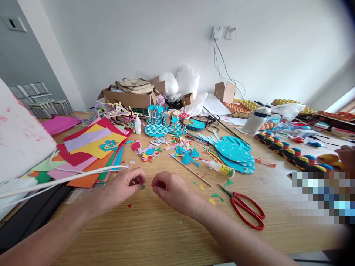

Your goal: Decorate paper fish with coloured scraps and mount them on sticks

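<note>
My left hand (129, 183) is above the wooden table with fingers curled and thumb brought toward the index finger. A tiny green paper piece (144, 187) shows at its fingertips. Facing it across a narrow gap, my right hand (173, 192) is closed in a pinch; whatever lies between its fingertips is too small to make out. A small red paper scrap (129, 206) lies below my left hand. Red-handled scissors (246, 208) rest to the right of my right hand, blades slightly apart. Behind that hand are a thin wooden stick (191, 170) and a glue bottle (222, 169) on its side.
Coloured paper sheets (83, 162) with a blue paper fish (109, 145) are piled at left, crossed by a white cable (69, 179). Blue paper discs (235, 153), decorated blue stands (155, 129) and a white bottle (138, 125) stand farther back. Another person's hand (346, 155) is at right.
</note>
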